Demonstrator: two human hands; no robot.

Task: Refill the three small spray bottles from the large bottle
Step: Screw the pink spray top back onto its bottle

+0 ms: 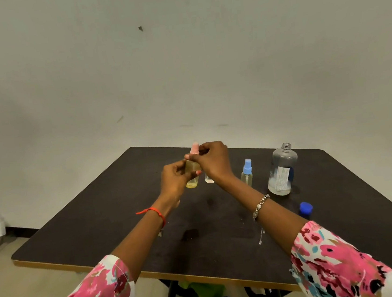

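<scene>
Fingers [191, 157] of your right hand [213, 162] pinch the pink cap [195, 147]; your left hand [172, 179] grips the bottle [192, 182] above the desk [123, 205]. Keep it upright and twist only the cap; squeezing would likely spill liquid.
</scene>
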